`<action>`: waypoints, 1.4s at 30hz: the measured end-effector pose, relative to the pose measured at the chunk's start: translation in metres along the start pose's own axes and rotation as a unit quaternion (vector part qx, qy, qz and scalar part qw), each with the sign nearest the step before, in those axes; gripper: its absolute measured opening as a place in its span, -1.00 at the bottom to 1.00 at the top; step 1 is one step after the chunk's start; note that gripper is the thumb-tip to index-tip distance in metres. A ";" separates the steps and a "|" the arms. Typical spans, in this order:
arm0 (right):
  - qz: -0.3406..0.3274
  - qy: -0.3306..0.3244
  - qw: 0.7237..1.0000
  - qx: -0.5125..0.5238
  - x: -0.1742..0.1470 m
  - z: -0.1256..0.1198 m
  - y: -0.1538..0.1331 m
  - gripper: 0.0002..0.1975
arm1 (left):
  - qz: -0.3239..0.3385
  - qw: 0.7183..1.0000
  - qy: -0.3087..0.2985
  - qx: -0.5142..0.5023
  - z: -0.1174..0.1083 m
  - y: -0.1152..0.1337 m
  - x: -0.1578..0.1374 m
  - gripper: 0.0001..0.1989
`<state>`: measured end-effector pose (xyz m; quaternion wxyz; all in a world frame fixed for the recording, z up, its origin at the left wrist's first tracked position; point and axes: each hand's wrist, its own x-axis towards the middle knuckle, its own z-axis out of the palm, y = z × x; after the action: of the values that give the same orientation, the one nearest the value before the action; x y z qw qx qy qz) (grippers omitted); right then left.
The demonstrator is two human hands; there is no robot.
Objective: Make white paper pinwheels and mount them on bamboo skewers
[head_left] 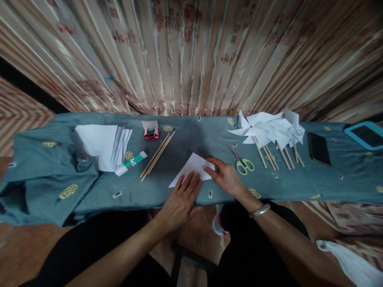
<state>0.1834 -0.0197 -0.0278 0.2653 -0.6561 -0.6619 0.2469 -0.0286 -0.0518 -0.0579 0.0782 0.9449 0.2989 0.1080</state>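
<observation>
A white sheet of paper (191, 165), folded to a triangle, lies near the front edge of the cloth-covered table. My left hand (182, 201) rests on its lower part with fingers stretched out flat. At the paper's right corner, my right hand (224, 174) pinches the edge between thumb and fingers. Green-handled scissors (243, 163) lie just right of that hand. Several wooden sticks (157, 157) are to the left of the paper. Beyond them stands an opened small red box (151, 131) with dark metal pieces inside.
A stack of white paper (101, 145) sits at the left, a glue stick (131, 163) against it. Several paper pinwheels (269, 127) on sticks lie at the right, overlapping. Farther right are a dark phone (318, 148) and a blue-framed device (366, 135). A curtain (185, 59) hangs behind.
</observation>
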 end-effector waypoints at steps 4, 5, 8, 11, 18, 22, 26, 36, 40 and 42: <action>0.011 0.013 1.000 0.018 0.001 -0.001 0.001 -0.75 | -0.003 1.000 -0.003 -0.007 -0.001 0.001 0.001 -0.27; 0.020 0.015 1.000 0.016 0.001 -0.002 0.001 -0.76 | -0.004 1.000 -0.006 -0.009 -0.001 0.001 0.001 -0.26; 0.041 0.022 0.999 -0.007 0.002 -0.004 0.002 -0.80 | -0.005 1.000 -0.015 -0.010 -0.002 0.002 0.000 -0.25; 0.045 0.030 0.997 -0.047 0.002 -0.004 0.003 -0.81 | -0.007 1.000 -0.021 -0.012 -0.003 0.002 0.000 -0.25; 0.023 0.038 0.994 -0.100 0.003 -0.001 0.004 -0.82 | -0.006 1.000 -0.016 0.000 -0.003 0.002 0.001 -0.27; 0.002 0.049 0.993 -0.111 0.003 0.000 0.006 -0.82 | -0.010 1.000 -0.017 -0.010 -0.003 0.002 0.001 -0.28; -0.010 0.053 0.989 -0.136 0.004 0.002 0.008 -0.81 | -0.010 1.000 -0.016 -0.011 -0.003 0.002 0.002 -0.27; -0.130 0.063 0.977 -0.156 -0.014 0.010 0.002 -0.45 | -0.008 1.000 -0.020 0.008 -0.002 0.002 0.002 -0.33; -0.118 0.056 0.977 -0.170 -0.026 0.019 0.004 -0.39 | -0.010 1.000 -0.014 0.016 0.001 0.003 0.003 -0.35; -0.115 0.052 0.978 -0.167 -0.028 0.019 0.007 -0.38 | -0.014 1.000 -0.009 0.017 0.002 0.003 0.003 -0.36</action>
<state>0.1758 -0.0470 -0.0477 0.2128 -0.6222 -0.7505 0.0666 -0.0238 -0.0521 -0.0587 0.0663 0.9429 0.3129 0.0932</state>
